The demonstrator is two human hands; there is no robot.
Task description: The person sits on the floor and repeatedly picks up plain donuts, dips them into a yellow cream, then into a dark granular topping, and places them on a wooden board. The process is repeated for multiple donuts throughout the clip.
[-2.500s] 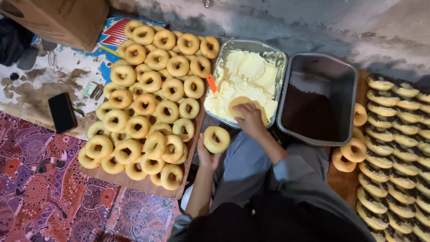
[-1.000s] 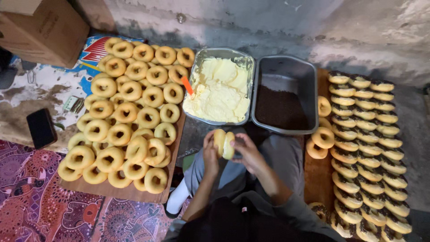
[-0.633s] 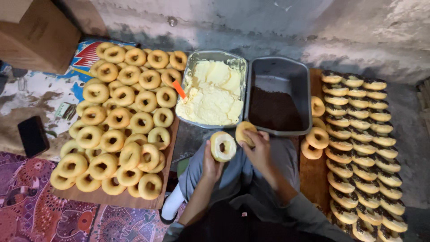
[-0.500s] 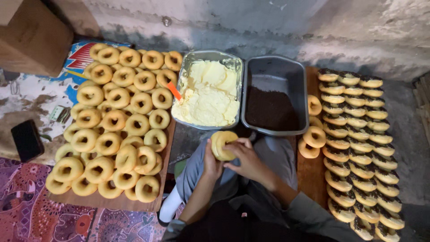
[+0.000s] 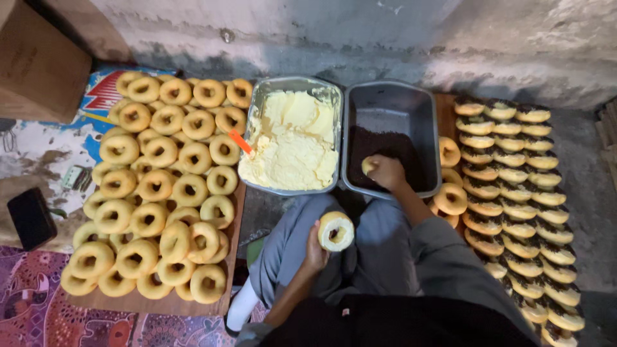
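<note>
Now my right hand [image 5: 387,172] presses a doughnut half [image 5: 369,167] into the dark crumbs in the grey tub [image 5: 391,138], fingers curled around it. My left hand [image 5: 315,241] pinches the cream-coated half [image 5: 336,231] over my lap; next, probably joining them squarely.

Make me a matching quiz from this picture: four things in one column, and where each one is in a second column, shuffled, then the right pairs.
Things
1. Metal tray of pale yellow cream
2. Dark grey tub of dark brown sprinkles
3. Plain golden ring doughnuts on the wooden board
4. Cream-topped doughnut half

Places
A. Held in the left hand over the lap
B. Far left, stacked in rows
C. Under the right hand, which presses another doughnut half into it
D. Between the board and the tub

Pairs: 1-D, 2-C, 3-B, 4-A
</note>
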